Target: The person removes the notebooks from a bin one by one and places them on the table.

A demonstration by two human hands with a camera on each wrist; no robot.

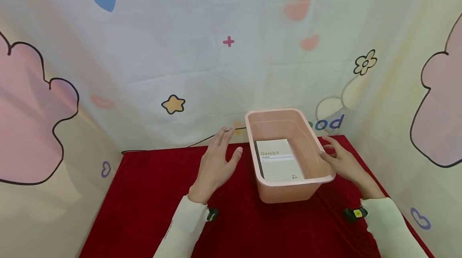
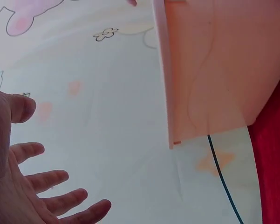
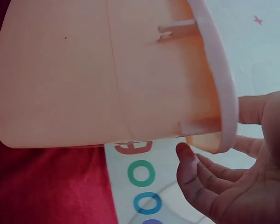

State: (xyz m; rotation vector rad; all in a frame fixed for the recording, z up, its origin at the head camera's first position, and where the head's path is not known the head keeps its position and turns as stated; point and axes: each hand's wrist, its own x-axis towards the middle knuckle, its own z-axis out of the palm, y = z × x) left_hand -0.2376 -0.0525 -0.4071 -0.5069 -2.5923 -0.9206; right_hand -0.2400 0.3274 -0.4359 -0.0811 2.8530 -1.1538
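A pink plastic tub [image 1: 288,192] stands on the red cloth [image 1: 151,194], right of the middle. A white booklet [image 1: 278,162] printed "Gambit" lies flat inside it. My left hand [image 1: 216,162] hovers just left of the tub with its fingers spread and straight, holding nothing. My right hand [image 1: 341,160] is at the tub's right side, fingers relaxed beside the rim. In the right wrist view that right hand [image 3: 233,186] sits close to the tub [image 3: 98,74] without clasping it. The left wrist view shows the left hand [image 2: 37,186] apart from the tub [image 2: 214,70].
A printed fabric backdrop [image 1: 231,69] closes in the back and both sides of the table. A thin black cable [image 1: 202,142] runs along the table's back edge behind the left hand. Bare red cloth lies to the left and front of the tub.
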